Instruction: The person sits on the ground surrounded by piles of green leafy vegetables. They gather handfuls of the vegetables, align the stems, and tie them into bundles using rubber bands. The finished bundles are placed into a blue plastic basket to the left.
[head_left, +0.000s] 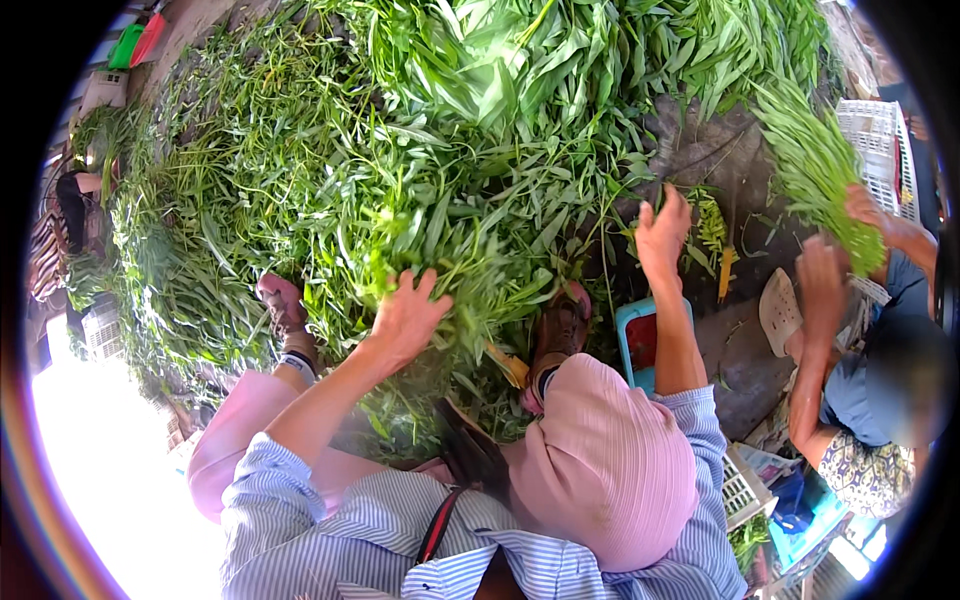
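Observation:
A wide heap of loose long-leaved greens (480, 202), which look like water spinach, spreads before me and between my feet. Over its near part reaches my left hand (409, 319), fingers spread among the leaves; no grip shows. My right hand (664, 232) is raised at the heap's right edge above dark ground, fingers apart and nothing in it. Between my knees, something with a flat yellow-orange part (508, 365), possibly a tool handle, points into the greens. A blue plastic basin (624, 322) with a red inside stands by my right forearm, partly hidden.
At right, a co-worker's hands (821, 277) are near a bundle of greens (814, 165), one gripping its stems. White plastic crates (870, 120) stand behind. A yellow strip (725, 274) lies beside cut stems (711, 225). Another person (71, 217) is at far left. Larger greens (495, 60) rise ahead.

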